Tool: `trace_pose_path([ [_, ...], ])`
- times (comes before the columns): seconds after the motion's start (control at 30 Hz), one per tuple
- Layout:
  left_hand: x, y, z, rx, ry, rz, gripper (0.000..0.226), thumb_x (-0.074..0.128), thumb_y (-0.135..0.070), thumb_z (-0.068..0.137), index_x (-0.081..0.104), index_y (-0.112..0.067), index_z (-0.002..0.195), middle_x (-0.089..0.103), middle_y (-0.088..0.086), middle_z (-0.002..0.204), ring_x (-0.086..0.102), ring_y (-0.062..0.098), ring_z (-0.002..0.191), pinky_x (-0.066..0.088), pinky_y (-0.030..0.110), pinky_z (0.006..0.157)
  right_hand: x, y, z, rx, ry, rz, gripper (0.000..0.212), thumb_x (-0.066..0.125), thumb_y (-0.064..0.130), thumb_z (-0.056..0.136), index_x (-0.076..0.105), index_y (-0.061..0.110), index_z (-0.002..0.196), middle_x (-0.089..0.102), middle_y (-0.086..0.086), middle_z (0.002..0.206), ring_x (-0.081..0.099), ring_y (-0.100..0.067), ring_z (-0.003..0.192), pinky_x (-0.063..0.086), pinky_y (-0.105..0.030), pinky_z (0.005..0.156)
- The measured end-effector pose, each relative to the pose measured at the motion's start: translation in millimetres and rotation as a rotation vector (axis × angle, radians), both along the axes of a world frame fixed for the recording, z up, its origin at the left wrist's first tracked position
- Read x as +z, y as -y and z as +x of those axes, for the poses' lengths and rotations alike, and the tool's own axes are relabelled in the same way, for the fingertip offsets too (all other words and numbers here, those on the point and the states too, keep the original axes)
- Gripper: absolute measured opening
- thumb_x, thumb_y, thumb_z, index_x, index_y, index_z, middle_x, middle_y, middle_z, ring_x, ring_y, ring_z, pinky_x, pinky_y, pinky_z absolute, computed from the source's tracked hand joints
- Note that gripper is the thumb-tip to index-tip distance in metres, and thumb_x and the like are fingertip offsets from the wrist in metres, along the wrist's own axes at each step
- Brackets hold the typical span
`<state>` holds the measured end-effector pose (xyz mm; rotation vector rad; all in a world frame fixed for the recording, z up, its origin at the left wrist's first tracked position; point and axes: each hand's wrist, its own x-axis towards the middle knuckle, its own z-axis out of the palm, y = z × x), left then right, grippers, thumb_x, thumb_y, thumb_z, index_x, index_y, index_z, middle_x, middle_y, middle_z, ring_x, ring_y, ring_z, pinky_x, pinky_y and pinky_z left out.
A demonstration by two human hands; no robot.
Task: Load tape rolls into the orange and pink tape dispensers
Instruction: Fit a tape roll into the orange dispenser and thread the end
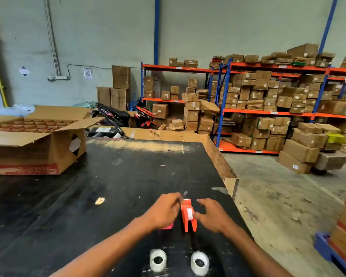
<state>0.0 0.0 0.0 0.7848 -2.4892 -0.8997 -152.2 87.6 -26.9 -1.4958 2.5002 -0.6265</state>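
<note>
An orange tape dispenser (188,215) stands on the black table (100,176) between my hands, with a white tape roll showing inside it. My left hand (164,210) pinches its far left tip. My right hand (212,213) rests against its right side, thumb on the roll. Under my left hand, only an edge of the pink dispenser (167,226) shows. Two white tape rolls (157,259) (200,262) lie near the table's front edge.
An open cardboard box (34,140) with divider cells sits at the table's far left. A scrap of paper (99,200) lies left of my hands. The table's right edge (231,182) is close to my right hand. Shelves of boxes (268,100) stand behind.
</note>
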Motion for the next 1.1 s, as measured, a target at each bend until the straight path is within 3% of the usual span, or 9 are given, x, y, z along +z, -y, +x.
trace_pose_path([
  [0.1, -19, -8, -11, -0.019, 0.068, 0.157, 0.026, 0.041, 0.006, 0.09, 0.062, 0.01, 0.105, 0.067, 0.026, 0.108, 0.056, 0.012, 0.08, 0.045, 0.009, 0.075, -24, -4, 2, 0.029, 0.118, -0.005, 0.016, 0.064, 0.028, 0.075, 0.059, 0.023, 0.061, 0.056, 0.006, 0.06, 0.054, -0.016, 0.064, 0.05, -0.037, 0.074],
  [0.17, -29, -9, -21, 0.035, 0.121, 0.198, 0.026, 0.042, -0.001, 0.092, 0.063, 0.007, 0.105, 0.065, 0.027, 0.11, 0.06, 0.026, 0.09, 0.049, 0.028, 0.085, -36, -1, 3, 0.003, 0.125, -0.036, 0.017, 0.059, 0.025, 0.074, 0.064, 0.014, 0.062, 0.055, 0.002, 0.052, 0.057, -0.022, 0.059, 0.054, -0.039, 0.069],
  [0.3, -33, -12, -30, 0.143, 0.137, 0.234, 0.037, 0.04, -0.014, 0.096, 0.06, -0.001, 0.068, 0.064, 0.025, 0.083, 0.06, 0.033, 0.077, 0.051, 0.046, 0.085, -45, 0, 8, -0.107, 0.129, -0.137, 0.022, 0.056, 0.022, 0.073, 0.063, 0.002, 0.066, 0.053, -0.006, 0.05, 0.057, -0.033, 0.061, 0.05, -0.04, 0.061],
  [0.43, -31, -20, -34, 0.252, -0.085, 0.579, 0.05, 0.036, -0.044, 0.098, 0.066, -0.011, 0.074, 0.066, 0.007, 0.064, 0.063, 0.019, 0.061, 0.054, 0.028, 0.057, -37, -8, 16, -0.123, 0.077, -0.245, 0.027, 0.056, 0.027, 0.075, 0.052, 0.003, 0.063, 0.048, -0.003, 0.054, 0.04, -0.025, 0.055, 0.042, -0.039, 0.053],
  [0.53, -26, -21, -35, 0.338, -0.249, 0.802, 0.05, 0.031, -0.055, 0.095, 0.058, -0.013, 0.099, 0.065, 0.007, 0.077, 0.065, 0.02, 0.073, 0.057, 0.029, 0.059, -30, -20, 21, 0.005, -0.044, -0.27, 0.019, 0.056, 0.027, 0.084, 0.058, 0.015, 0.069, 0.053, 0.005, 0.067, 0.047, -0.015, 0.058, 0.035, -0.025, 0.05],
  [0.73, -21, -29, -31, 0.263, -0.409, 0.527, 0.026, 0.034, -0.026, 0.099, 0.049, -0.028, 0.12, 0.057, -0.008, 0.084, 0.062, 0.016, 0.082, 0.058, 0.046, 0.086, -3, -23, 33, 0.069, 0.581, -0.548, 0.017, 0.055, 0.019, 0.093, 0.07, 0.025, 0.094, 0.072, 0.007, 0.076, 0.065, 0.004, 0.065, 0.049, -0.011, 0.059],
  [0.93, -20, -20, -19, 0.185, -0.362, 0.434, 0.025, 0.03, -0.03, 0.101, 0.047, -0.025, 0.117, 0.061, -0.002, 0.08, 0.057, 0.012, 0.059, 0.045, 0.015, 0.044, -1, -10, 45, 0.066, 0.726, -0.595, 0.017, 0.056, 0.022, 0.093, 0.072, 0.016, 0.091, 0.073, -0.011, 0.075, 0.063, -0.017, 0.063, 0.05, -0.024, 0.056],
  [1.03, -15, -2, -5, 0.27, -0.353, 0.451, 0.023, 0.031, -0.027, 0.1, 0.05, -0.019, 0.11, 0.061, 0.005, 0.075, 0.058, 0.02, 0.056, 0.047, 0.025, 0.053, -7, -2, 31, -0.114, 0.841, -0.651, 0.023, 0.059, 0.025, 0.091, 0.072, 0.008, 0.082, 0.067, -0.012, 0.07, 0.059, -0.018, 0.057, 0.051, -0.029, 0.054],
  [1.1, -10, 9, 6, 0.283, -0.395, 0.56, 0.021, 0.032, -0.024, 0.099, 0.049, -0.016, 0.107, 0.06, 0.006, 0.073, 0.057, 0.022, 0.056, 0.047, 0.03, 0.058, -22, 5, 15, -0.214, 0.587, -0.512, 0.023, 0.062, 0.036, 0.086, 0.071, 0.017, 0.075, 0.072, -0.009, 0.073, 0.063, -0.02, 0.061, 0.054, -0.038, 0.062],
])
